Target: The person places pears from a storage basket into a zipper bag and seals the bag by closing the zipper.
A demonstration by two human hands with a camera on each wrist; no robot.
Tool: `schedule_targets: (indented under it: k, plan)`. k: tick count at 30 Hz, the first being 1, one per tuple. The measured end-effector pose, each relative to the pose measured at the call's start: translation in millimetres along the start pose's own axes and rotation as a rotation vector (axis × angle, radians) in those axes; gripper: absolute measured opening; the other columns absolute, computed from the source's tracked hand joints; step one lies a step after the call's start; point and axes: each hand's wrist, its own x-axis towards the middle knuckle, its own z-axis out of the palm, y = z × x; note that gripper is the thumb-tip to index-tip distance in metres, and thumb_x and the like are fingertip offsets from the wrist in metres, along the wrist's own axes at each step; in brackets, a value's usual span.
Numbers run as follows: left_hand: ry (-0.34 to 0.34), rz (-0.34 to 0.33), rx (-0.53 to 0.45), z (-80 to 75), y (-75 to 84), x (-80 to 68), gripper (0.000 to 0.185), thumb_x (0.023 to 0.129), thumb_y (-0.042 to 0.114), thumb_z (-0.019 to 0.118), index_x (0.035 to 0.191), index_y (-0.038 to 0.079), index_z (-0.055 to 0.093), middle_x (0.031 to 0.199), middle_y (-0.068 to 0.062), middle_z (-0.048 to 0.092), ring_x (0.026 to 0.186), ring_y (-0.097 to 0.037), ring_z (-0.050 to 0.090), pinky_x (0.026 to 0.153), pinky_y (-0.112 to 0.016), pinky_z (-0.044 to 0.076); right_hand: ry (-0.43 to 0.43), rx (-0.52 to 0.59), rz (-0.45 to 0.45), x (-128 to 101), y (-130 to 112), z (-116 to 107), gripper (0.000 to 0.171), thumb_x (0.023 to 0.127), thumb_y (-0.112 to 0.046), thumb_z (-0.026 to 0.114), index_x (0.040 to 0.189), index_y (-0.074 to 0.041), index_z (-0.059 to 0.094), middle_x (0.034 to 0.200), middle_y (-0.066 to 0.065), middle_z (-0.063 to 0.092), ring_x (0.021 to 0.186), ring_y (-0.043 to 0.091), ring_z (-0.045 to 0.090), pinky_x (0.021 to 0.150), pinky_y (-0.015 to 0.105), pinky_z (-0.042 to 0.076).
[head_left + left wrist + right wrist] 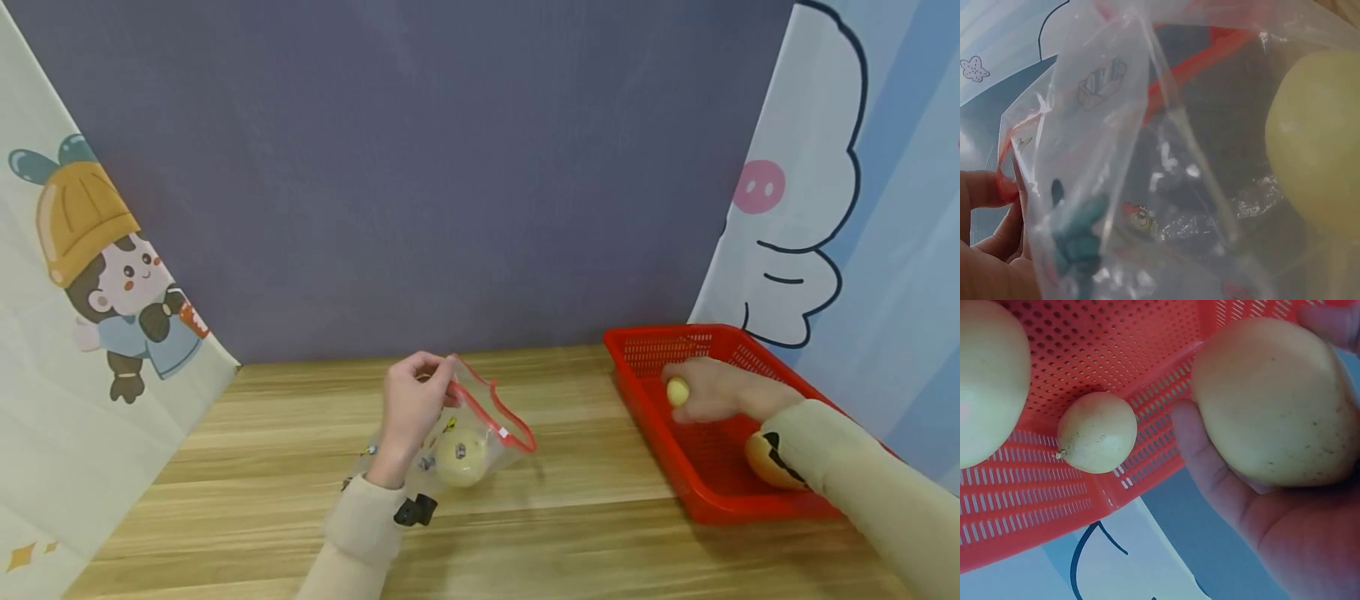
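My left hand (414, 408) pinches the red-edged rim of a clear zip bag (480, 392) printed with small figures. The bag's mouth gapes toward the right, and a round pale yellow fruit (461, 457) lies inside it. In the left wrist view the fruit (1319, 140) shows through the plastic. My right hand (712, 392) is over the red basket (697, 500), its fingers curled round a yellow fruit (1272, 403) with brown specks, which looks like a pear. A smaller fruit (1099, 432) with a stem stub and a larger one (988, 381) sit in the basket.
A wooden tabletop (585, 533) lies under the bag and basket. Behind it stands a dark grey-blue panel (420, 183), with cartoon-printed cloth (45, 375) on the left and more printed cloth (900, 250) on the right. The basket's raised rim surrounds the fruit on the right.
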Motion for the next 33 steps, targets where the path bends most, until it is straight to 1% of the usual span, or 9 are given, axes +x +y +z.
schedule_targets:
  k: [2,6,12,14,17,20,23,28,33]
  plan:
    - [-0.009,-0.001,0.012,1.8,-0.8,-0.1,0.019,0.098,0.015,0.069,0.092,-0.003,0.071,0.072,-0.014,0.067,0.052,-0.024,0.066,0.055,-0.04,0.064,0.016,0.015,-0.005,1.1,0.2,-1.1,0.046,0.071,-0.025,0.079,0.112,-0.009,0.065,0.089,-0.002,0.059,0.083,0.02,0.054,0.067,0.032,0.049]
    - [-0.02,-0.002,0.045,4.7,-1.1,-1.0,0.016,0.098,0.014,0.069,0.091,0.0,0.072,0.072,-0.013,0.067,0.052,-0.023,0.067,0.056,-0.045,0.064,0.069,0.055,-0.025,2.6,-1.6,-3.1,0.043,0.072,-0.024,0.077,0.111,-0.009,0.067,0.088,-0.003,0.06,0.081,0.018,0.054,0.065,0.03,0.048]
    - [-0.032,-0.017,0.077,7.7,0.3,-1.2,0.015,0.097,0.014,0.07,0.092,0.0,0.072,0.072,-0.012,0.066,0.053,-0.021,0.066,0.053,-0.037,0.063,0.135,0.149,-0.035,3.4,-9.6,-10.2,0.037,0.073,-0.022,0.075,0.108,-0.012,0.068,0.086,-0.004,0.06,0.078,0.015,0.054,0.064,0.029,0.047]
    - [-0.036,-0.022,0.09,8.3,0.8,-1.5,0.015,0.097,0.015,0.07,0.091,0.001,0.072,0.073,-0.011,0.066,0.053,-0.021,0.066,0.053,-0.038,0.064,0.152,0.165,-0.032,3.3,-13.3,-12.3,0.038,0.073,-0.022,0.076,0.109,-0.012,0.068,0.087,-0.004,0.06,0.078,0.015,0.054,0.065,0.029,0.047]
    - [-0.041,-0.029,0.105,9.0,0.5,-1.6,0.015,0.097,0.014,0.069,0.091,0.001,0.071,0.074,-0.011,0.066,0.054,-0.02,0.066,0.056,-0.044,0.064,0.177,0.182,-0.029,3.0,-18.2,-14.3,0.036,0.074,-0.021,0.076,0.108,-0.012,0.068,0.087,-0.004,0.061,0.077,0.015,0.055,0.066,0.03,0.048]
    - [-0.038,-0.03,0.111,9.6,-0.2,-1.1,0.014,0.097,0.013,0.07,0.09,0.001,0.072,0.075,-0.011,0.066,0.053,-0.02,0.066,0.058,-0.051,0.063,0.209,0.213,-0.011,3.0,-23.0,-15.9,0.033,0.077,-0.023,0.076,0.108,-0.013,0.067,0.086,-0.003,0.061,0.076,0.016,0.055,0.066,0.03,0.048]
    - [-0.034,-0.028,0.112,10.4,-0.5,-0.7,0.014,0.096,0.013,0.07,0.09,0.001,0.072,0.075,-0.011,0.066,0.053,-0.02,0.066,0.059,-0.052,0.063,0.245,0.256,0.013,2.9,-29.0,-18.5,0.032,0.081,-0.024,0.075,0.11,-0.014,0.067,0.09,-0.001,0.062,0.078,0.017,0.056,0.067,0.03,0.048]
    - [-0.034,-0.023,0.11,11.4,-0.7,-0.5,0.014,0.097,0.013,0.069,0.09,0.001,0.071,0.075,-0.011,0.066,0.053,-0.02,0.066,0.057,-0.049,0.064,0.277,0.33,0.024,2.3,-40.5,-23.0,0.035,0.084,-0.025,0.073,0.117,-0.013,0.066,0.099,0.002,0.064,0.084,0.019,0.057,0.069,0.032,0.05]
    - [-0.035,-0.019,0.116,12.1,-1.1,-0.5,0.013,0.097,0.013,0.069,0.09,0.001,0.072,0.075,-0.011,0.066,0.053,-0.021,0.066,0.054,-0.041,0.064,0.295,0.403,0.027,2.7,-50.1,-24.7,0.033,0.086,-0.025,0.071,0.116,-0.014,0.065,0.095,0.003,0.063,0.082,0.021,0.057,0.068,0.032,0.051]
